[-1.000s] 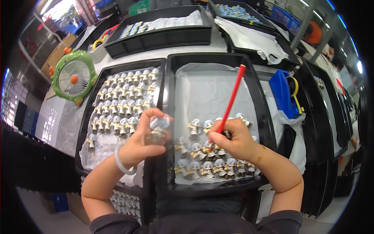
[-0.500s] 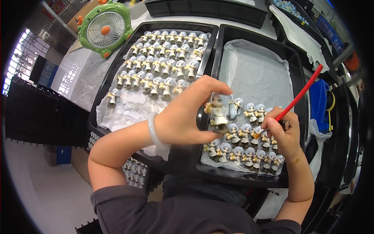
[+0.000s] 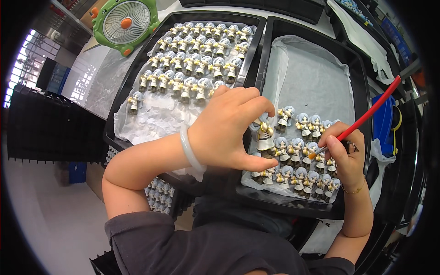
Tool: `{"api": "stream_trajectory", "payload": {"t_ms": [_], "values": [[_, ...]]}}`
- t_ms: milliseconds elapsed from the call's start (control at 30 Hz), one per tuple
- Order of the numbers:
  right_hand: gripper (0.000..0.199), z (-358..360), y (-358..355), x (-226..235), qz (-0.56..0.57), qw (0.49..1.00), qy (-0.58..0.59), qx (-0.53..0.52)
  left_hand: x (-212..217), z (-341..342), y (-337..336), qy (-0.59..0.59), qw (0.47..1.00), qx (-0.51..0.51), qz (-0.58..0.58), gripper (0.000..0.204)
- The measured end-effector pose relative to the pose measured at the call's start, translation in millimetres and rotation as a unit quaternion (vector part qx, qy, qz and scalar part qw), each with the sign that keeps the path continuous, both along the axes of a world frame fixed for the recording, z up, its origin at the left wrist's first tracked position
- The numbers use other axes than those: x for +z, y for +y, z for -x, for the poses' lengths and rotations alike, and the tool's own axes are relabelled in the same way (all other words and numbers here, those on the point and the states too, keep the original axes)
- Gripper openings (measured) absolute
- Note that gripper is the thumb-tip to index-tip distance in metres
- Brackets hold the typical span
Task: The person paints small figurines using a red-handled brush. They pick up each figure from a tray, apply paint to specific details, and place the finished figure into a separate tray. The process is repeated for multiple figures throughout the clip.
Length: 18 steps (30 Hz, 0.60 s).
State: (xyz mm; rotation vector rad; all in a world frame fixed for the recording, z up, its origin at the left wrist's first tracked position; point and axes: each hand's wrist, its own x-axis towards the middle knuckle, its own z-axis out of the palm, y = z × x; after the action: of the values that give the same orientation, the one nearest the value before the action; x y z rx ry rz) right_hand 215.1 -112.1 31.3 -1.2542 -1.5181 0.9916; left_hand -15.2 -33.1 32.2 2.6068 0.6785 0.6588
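A small figurine (image 3: 264,135) with pale grey-blue hair and white clothes is held upright between the thumb and fingers of my left hand (image 3: 229,128). It is over the left part of the right tray (image 3: 360,87), near the standing figurines. My right hand (image 3: 346,158) grips a thin paintbrush (image 3: 373,109) with a red handle, like a pen. Its orange-tinted tip points down-left, over a row of figurines (image 3: 297,149) in that tray; whether it touches one I cannot tell. More rows of the same figurines stand on the tray's white paper liner.
To the left, a second black tray (image 3: 120,103) holds several rows of like figurines on crumpled paper. A green fan (image 3: 126,25) stands behind it. Blue bins (image 3: 381,123) sit at the right, and more figurines (image 3: 158,197) show below the left tray.
The held figurine has turned and come down slightly to the right with my left hand. My right hand and paintbrush have shifted a little to the right. The whole view has shifted slightly.
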Motion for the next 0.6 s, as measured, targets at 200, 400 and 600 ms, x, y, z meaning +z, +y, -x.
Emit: {"api": "stream_trajectory", "payload": {"t_ms": [200,400,600], "values": [[0.017,-4.6,5.3,-5.2,0.017,1.000,-0.005,0.003,0.4,-1.0,1.6,0.008,1.000,-0.012,0.000,0.055],[0.018,-9.1,6.8,-10.1,0.023,0.999,-0.006,-0.022,36.7,34.3,36.7,-0.126,0.992,-0.005,0.006,0.054],[0.015,-3.9,-1.3,-4.0,-0.009,1.000,0.001,-0.015,41.0,140.0,67.4,0.119,0.957,0.266,-0.006,0.061]]}}
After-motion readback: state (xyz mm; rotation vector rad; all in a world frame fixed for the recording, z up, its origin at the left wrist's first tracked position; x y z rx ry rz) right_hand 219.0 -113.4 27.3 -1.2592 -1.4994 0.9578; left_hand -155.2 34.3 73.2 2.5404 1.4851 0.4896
